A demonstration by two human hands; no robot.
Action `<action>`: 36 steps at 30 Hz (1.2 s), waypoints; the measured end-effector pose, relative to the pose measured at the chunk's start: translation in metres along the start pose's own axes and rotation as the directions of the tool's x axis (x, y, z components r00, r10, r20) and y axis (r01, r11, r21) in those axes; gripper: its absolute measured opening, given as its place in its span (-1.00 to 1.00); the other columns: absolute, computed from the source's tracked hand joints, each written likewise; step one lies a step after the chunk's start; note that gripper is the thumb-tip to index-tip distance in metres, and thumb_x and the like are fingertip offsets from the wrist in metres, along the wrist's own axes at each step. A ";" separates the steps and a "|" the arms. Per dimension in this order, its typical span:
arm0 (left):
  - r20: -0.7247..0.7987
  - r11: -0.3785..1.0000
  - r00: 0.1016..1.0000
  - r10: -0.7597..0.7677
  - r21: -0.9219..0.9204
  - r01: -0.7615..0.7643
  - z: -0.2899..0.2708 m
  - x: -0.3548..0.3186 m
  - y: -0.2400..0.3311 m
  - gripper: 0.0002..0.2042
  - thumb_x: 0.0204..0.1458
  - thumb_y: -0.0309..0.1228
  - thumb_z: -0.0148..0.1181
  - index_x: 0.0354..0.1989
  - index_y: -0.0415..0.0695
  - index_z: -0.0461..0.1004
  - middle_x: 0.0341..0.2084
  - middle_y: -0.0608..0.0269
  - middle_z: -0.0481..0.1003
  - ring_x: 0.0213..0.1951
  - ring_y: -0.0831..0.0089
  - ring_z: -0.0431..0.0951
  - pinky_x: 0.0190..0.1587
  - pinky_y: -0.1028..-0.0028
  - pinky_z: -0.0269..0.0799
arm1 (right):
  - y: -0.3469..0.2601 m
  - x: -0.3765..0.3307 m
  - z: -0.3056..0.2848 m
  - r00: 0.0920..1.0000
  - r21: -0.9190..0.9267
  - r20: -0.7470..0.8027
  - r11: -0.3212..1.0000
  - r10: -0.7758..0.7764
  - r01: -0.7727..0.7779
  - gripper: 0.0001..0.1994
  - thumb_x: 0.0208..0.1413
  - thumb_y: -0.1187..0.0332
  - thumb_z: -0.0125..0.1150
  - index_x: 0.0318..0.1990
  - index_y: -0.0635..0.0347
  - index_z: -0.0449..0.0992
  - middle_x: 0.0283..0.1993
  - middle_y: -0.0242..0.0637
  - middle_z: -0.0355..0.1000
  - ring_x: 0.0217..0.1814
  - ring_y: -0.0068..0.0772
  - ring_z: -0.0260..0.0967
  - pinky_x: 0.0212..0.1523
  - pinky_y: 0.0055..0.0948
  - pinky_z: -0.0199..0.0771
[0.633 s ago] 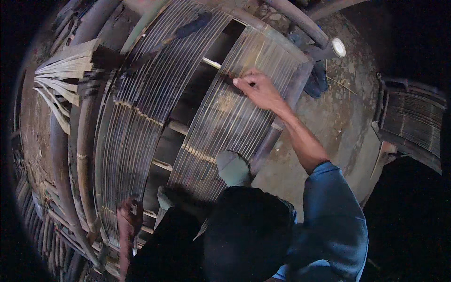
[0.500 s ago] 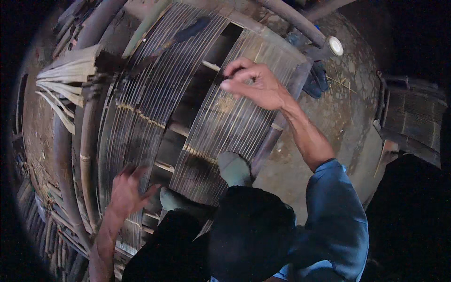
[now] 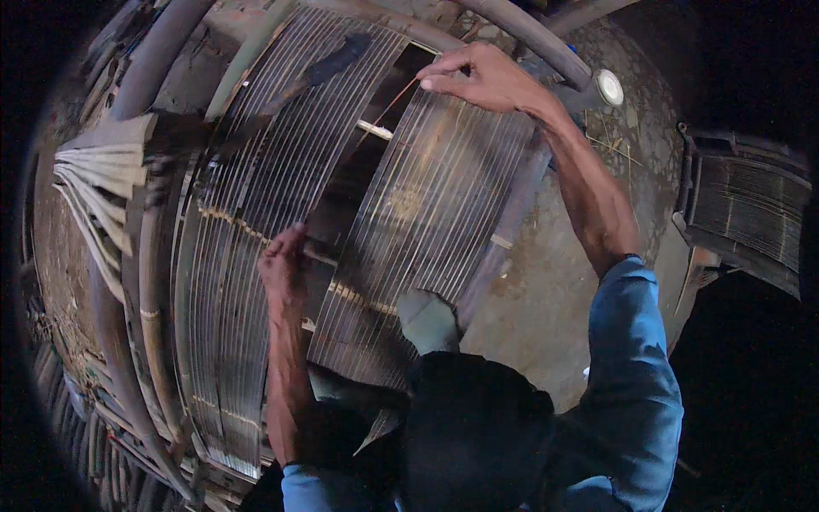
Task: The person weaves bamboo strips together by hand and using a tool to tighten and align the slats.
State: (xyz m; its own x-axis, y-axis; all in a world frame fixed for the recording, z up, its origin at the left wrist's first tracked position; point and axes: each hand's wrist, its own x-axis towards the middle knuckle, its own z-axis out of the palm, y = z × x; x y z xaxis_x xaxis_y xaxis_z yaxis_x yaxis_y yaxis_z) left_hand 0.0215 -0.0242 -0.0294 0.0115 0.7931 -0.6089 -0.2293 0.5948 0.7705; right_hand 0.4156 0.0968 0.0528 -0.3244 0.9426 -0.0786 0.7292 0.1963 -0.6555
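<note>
My right hand (image 3: 490, 77) is raised over the far end of a slatted panel (image 3: 435, 196), its thumb and forefinger pinched on a thin reddish strand (image 3: 397, 101). The strand slants down and left over the dark gap between this panel and a second slatted panel (image 3: 264, 171); its lower part fades from sight. At that gap's left edge, my left hand (image 3: 284, 260) has its fingers closed together. Whatever they hold, if anything, is too small to make out. A dark-ended tool (image 3: 337, 61) lies across the left panel's far part.
A pale fanned bundle (image 3: 107, 162) juts out at the left beside thick poles (image 3: 153, 264). My covered foot (image 3: 426, 320) rests on the right panel. A pole with a white round end (image 3: 609, 87) lies at the far right, and a low woven seat (image 3: 751, 200) stands beyond the floor.
My right hand has moved farther away and now shows a strand in its pinch. My left hand has gone up and right, its spread fingers now closed.
</note>
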 end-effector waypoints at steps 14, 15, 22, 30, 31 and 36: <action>0.605 -0.565 0.298 0.738 0.796 -0.216 0.117 0.163 -0.121 -0.83 0.19 -0.32 0.13 -0.35 -0.12 0.58 -0.56 0.21 0.55 -0.46 0.17 0.59 -0.42 0.32 0.51 | 0.035 0.076 0.133 0.896 -0.456 0.413 0.889 0.162 0.049 -0.59 0.01 0.30 0.12 0.05 -0.11 0.66 0.03 -0.08 0.48 0.13 0.01 0.32 0.07 -0.03 0.28; 0.653 -0.635 0.245 0.717 0.756 -0.156 0.118 0.165 -0.112 -0.83 0.20 -0.33 0.13 -0.34 -0.12 0.58 -0.56 0.21 0.55 -0.44 0.16 0.59 -0.40 0.32 0.52 | 0.037 0.076 0.142 0.920 -0.487 0.364 0.872 0.142 0.058 -0.59 -0.02 0.31 0.11 0.02 -0.13 0.67 0.03 -0.10 0.46 0.11 -0.01 0.31 0.03 -0.07 0.25; 0.653 0.302 0.495 0.573 0.393 -0.868 0.078 0.173 -0.103 -0.66 0.26 -0.50 -0.02 0.20 -0.25 0.39 0.09 0.13 0.48 0.06 0.28 0.50 0.11 0.33 0.41 | 0.045 0.035 0.114 0.997 -0.032 -0.058 0.999 -0.042 0.040 -0.77 0.08 0.29 0.20 -0.18 0.11 0.70 0.18 -0.10 0.40 0.27 -0.11 0.30 0.24 -0.14 0.26; 0.627 0.537 0.596 0.502 0.314 -0.783 0.091 0.136 -0.080 -0.67 0.34 -0.43 -0.10 0.20 -0.26 0.36 0.15 0.03 0.44 0.19 0.14 0.45 0.20 0.25 0.38 | 0.085 -0.230 -0.035 0.615 0.957 -0.216 0.040 0.759 0.287 -0.65 0.25 0.24 0.12 -0.16 0.50 0.51 -0.05 0.17 0.53 0.15 0.18 0.42 0.32 0.11 0.28; 0.508 0.860 0.790 0.343 0.169 -0.482 0.112 0.122 -0.074 -0.66 0.35 -0.39 -0.11 0.22 -0.26 0.35 0.17 0.03 0.42 0.21 0.12 0.43 0.23 0.23 0.36 | 0.094 -0.279 -0.062 0.528 0.890 -0.255 -0.016 0.810 0.456 -0.70 0.18 0.25 0.22 -0.23 0.41 0.47 -0.15 0.01 0.54 0.15 0.03 0.38 0.32 0.06 0.27; 0.548 0.859 0.748 0.375 0.098 -0.502 0.093 0.136 -0.080 -0.62 0.36 -0.32 -0.14 0.25 -0.24 0.32 0.24 0.08 0.36 0.26 0.10 0.37 0.33 0.17 0.27 | 0.088 -0.455 -0.162 0.642 0.694 -0.471 -0.195 0.604 0.693 -0.59 0.04 0.31 0.31 -0.05 0.35 0.33 -0.01 -0.14 0.34 0.23 -0.10 0.22 0.40 0.07 0.10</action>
State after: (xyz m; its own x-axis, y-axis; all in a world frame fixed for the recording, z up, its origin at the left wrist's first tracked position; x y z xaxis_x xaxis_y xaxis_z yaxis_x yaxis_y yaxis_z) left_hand 0.1316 0.0478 -0.1562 0.4562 0.8876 -0.0634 -0.1075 0.1257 0.9862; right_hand 0.7248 -0.2713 0.1522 0.5166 0.8512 -0.0926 -0.7851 0.4276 -0.4481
